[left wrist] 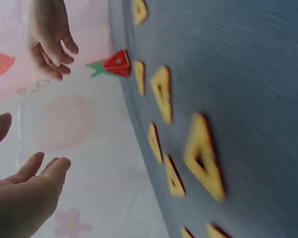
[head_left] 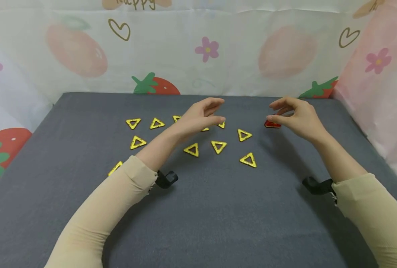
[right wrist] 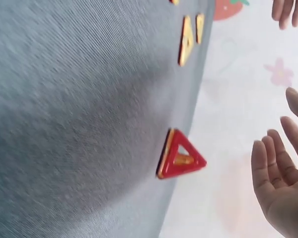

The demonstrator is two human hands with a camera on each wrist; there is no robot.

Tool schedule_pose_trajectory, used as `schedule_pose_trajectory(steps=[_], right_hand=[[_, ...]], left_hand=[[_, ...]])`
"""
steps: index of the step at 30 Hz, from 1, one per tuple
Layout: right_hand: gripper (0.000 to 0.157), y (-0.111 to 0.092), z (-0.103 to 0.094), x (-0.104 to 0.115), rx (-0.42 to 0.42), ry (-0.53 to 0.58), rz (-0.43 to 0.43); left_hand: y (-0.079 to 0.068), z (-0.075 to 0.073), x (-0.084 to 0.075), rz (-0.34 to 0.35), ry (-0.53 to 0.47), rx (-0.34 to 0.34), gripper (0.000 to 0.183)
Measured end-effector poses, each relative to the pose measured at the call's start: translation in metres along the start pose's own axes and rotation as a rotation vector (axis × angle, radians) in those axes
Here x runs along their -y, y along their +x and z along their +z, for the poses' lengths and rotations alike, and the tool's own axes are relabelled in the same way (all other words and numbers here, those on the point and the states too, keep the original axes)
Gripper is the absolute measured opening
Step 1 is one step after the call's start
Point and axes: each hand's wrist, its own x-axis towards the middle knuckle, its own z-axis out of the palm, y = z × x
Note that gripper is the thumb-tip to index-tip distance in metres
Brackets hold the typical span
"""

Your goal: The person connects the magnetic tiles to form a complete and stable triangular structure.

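My left hand hovers over the far middle of the table with thumb and fingers spread apart and nothing between them. In the left wrist view that hand is clear of the yellow tiles. Further right, my right hand hangs in the air, fingers loosely bent and holding nothing. Just beyond its thumb in the head view, partly covered, stands a small pyramid of triangular tiles. The right wrist view shows the pyramid's red face and a yellow edge, apart from the right hand.
Several yellow triangular frame tiles lie flat and scattered on the dark grey table, including one tile at centre right and another at far left. The left forearm partly covers a tile. A printed curtain rises behind the table.
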Motion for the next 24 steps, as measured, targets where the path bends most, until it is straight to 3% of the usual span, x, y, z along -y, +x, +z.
schedule_pose_trajectory(steps=[13,19,24], right_hand=[[0.043,-0.024,0.029,0.004,0.163,0.025,-0.085],[0.044,-0.029,0.037,0.003,0.230,0.013,-0.127],[0.047,-0.032,0.040,0.003,0.283,-0.010,-0.140]], left_hand=[[-0.068,-0.032,0.039,-0.032,0.069,-0.013,0.058],[-0.092,-0.061,0.047,-0.046,0.097,-0.086,0.056],[-0.116,-0.089,0.054,-0.087,0.200,-0.124,0.051]])
